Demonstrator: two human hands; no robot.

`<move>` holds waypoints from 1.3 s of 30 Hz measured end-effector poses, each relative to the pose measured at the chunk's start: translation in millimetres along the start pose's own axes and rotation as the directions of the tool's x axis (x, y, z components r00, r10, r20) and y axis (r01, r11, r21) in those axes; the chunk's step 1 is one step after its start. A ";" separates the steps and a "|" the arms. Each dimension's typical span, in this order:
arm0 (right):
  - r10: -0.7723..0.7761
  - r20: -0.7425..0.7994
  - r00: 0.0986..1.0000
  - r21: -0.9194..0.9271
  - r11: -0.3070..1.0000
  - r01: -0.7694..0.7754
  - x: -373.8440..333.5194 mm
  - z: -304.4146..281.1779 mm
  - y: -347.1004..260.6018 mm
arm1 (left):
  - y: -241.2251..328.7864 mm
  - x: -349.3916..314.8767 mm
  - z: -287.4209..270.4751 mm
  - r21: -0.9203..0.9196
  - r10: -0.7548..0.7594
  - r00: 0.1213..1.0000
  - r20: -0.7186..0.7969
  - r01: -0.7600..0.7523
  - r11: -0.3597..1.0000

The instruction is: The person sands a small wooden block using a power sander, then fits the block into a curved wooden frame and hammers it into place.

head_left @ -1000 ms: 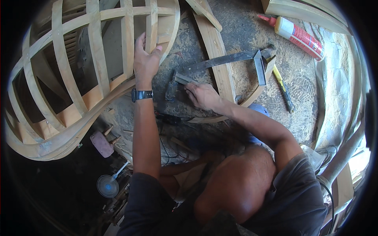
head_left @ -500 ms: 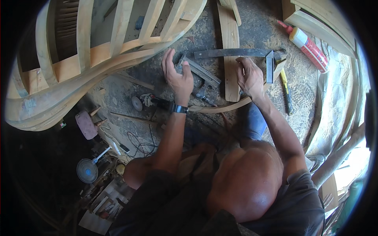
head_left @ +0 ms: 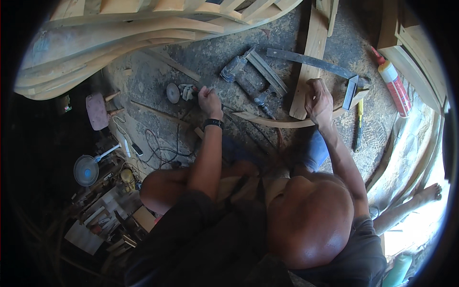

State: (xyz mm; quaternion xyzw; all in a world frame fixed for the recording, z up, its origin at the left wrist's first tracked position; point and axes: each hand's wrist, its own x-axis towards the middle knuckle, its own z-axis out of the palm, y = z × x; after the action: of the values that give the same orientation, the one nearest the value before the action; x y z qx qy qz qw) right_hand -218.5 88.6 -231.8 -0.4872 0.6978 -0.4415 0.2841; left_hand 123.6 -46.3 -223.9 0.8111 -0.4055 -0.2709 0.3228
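My left hand [head_left: 210, 102] is closed in a fist over the dark body of an angle grinder [head_left: 188, 91] on the floor; whether it grips the tool is hidden. A black watch [head_left: 213, 123] circles that wrist. My right hand [head_left: 319, 101] is above the lower end of a wooden plank [head_left: 313, 57], fingers curled toward the thumb; anything in them is too small to make out. A try square [head_left: 310, 60] with a dark blade lies across the plank. A thin curved wood strip [head_left: 277, 123] runs beneath my right hand, near my blue-clad leg [head_left: 313, 152].
An electric planer [head_left: 256, 76] lies between my hands. A yellow-and-black cutter knife [head_left: 359, 126] and a glue bottle [head_left: 396, 91] are at right. Ribbed curved woodwork [head_left: 119, 38] borders the upper left. Loose cords [head_left: 162, 148], a small stool [head_left: 98, 112] and a fan [head_left: 86, 170] are at left.
My left hand has gone from raised with fingers apart beside the planer to a fist over the grinder. My right hand stays curled near the plank. The whole view has shifted.
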 end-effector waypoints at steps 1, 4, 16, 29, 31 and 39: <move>-0.001 0.042 0.999 0.012 1.000 0.000 -5.0 3.7 -2.0 | -5.6 -2.9 0.7 0.068 -0.057 0.998 -0.029 0.058 0.996; -0.024 0.243 0.970 0.035 0.999 0.016 -26.4 17.9 -14.4 | -26.3 -16.1 -5.0 0.173 0.056 0.998 0.025 -0.059 0.983; -0.157 0.607 0.779 -0.231 0.903 0.363 -77.8 48.2 7.7 | -84.7 -56.3 -102.9 0.591 -0.173 0.983 -0.065 0.178 0.787; -0.377 0.231 0.897 0.122 0.926 0.358 13.1 56.5 -49.8 | -43.8 -20.6 -90.8 0.248 -0.043 0.845 -0.534 0.205 0.947; -0.358 0.142 0.923 0.145 0.930 0.339 30.4 56.7 -56.2 | 24.8 -32.0 -73.3 0.209 0.166 0.903 -0.397 -0.087 0.974; -0.251 -0.150 0.956 0.265 0.922 0.284 94.6 15.4 -63.5 | 218.9 -116.0 49.5 -0.407 0.667 0.673 0.320 -0.538 0.738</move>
State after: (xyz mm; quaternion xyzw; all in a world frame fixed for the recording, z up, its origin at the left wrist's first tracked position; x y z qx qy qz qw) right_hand -213.0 -13.3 -178.8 -0.5065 0.5691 -0.5984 0.2481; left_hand -77.6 -66.0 -72.5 0.4902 -0.6726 -0.3803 0.4032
